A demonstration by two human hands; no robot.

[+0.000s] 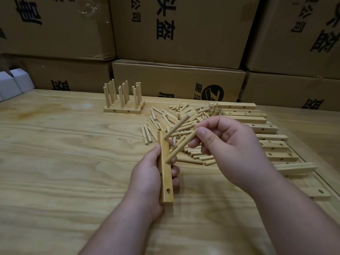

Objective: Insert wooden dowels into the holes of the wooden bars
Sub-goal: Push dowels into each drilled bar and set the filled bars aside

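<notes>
Above the table (pixel 73 162), left hand (pixel 147 173) grips a wooden bar (pixel 165 173); at 2 o'clock, right hand (pixel 226 144) pinches a dowel (pixel 181 147) at its hole.

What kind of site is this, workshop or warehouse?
Likely a small factory packing or assembly bench: stacked printed cardboard cartons behind the wooden table, a pile of loose dowels, and rows of drilled wooden bars awaiting assembly.
</notes>
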